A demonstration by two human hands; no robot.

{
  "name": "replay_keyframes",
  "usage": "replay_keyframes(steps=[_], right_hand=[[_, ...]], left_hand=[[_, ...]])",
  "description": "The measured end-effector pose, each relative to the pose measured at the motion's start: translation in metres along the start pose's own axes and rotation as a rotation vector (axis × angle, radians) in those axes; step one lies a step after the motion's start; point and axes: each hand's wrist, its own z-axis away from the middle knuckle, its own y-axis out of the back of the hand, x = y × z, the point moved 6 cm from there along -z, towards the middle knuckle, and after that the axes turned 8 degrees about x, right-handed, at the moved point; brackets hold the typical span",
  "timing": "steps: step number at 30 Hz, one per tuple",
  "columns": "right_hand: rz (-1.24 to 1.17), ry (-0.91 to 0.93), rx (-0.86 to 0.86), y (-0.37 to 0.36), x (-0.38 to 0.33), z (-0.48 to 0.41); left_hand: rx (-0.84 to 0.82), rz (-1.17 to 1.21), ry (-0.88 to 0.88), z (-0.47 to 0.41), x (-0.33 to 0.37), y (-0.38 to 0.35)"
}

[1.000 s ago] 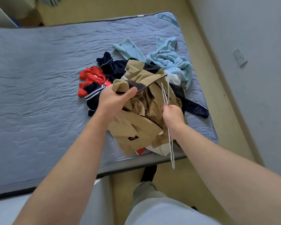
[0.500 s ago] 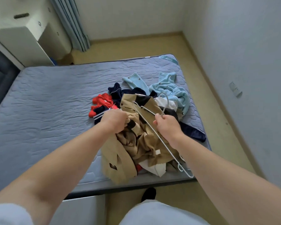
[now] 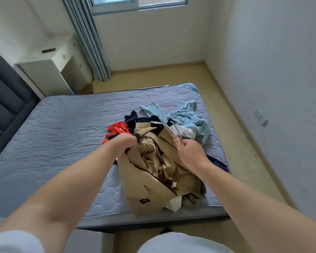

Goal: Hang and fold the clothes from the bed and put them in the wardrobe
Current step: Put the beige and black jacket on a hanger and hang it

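A tan jacket (image 3: 151,181) hangs over the near right part of the blue-grey mattress (image 3: 62,136). My left hand (image 3: 125,145) is closed on the jacket's collar. My right hand (image 3: 187,151) grips a thin white wire hanger (image 3: 172,129), whose upper part pokes out above my fingers against the jacket; its lower part is hidden inside the cloth. Behind the jacket lie a red garment (image 3: 117,129), a navy garment (image 3: 132,118), a white piece (image 3: 187,133) and a light blue fleece garment (image 3: 188,117).
A dark padded headboard (image 3: 5,106) stands at the left. A white cabinet (image 3: 53,70) sits in the far left corner beside a grey curtain (image 3: 88,39) and a window (image 3: 135,2). Yellowish floor (image 3: 241,152) runs between the bed and the right wall.
The hanger has gone from lying across the outside of the jacket to being partly tucked into it. My head has tilted up, bringing the window and cabinet into view.
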Motion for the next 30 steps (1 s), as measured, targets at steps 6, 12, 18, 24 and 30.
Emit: replay_keyframes(steps=[6,12,18,24,30], right_hand=[[0.077,0.046,-0.016,0.014,0.008,0.015],[0.148,0.070,-0.067,0.016,0.004,0.015],[0.006,0.054,0.051,0.020,-0.018,0.011],[-0.210,-0.004,0.184,0.029,-0.047,0.009],[-0.274,0.053,0.313,0.036,-0.088,0.007]], left_hand=[[0.009,0.232,0.064,0.005,-0.017,-0.011],[0.248,0.281,-0.228,0.018,0.002,0.021],[0.148,0.221,-0.598,0.091,0.049,0.048],[0.229,0.110,-0.844,0.167,0.083,0.097],[0.299,-0.009,-1.001,0.214,0.088,0.112]])
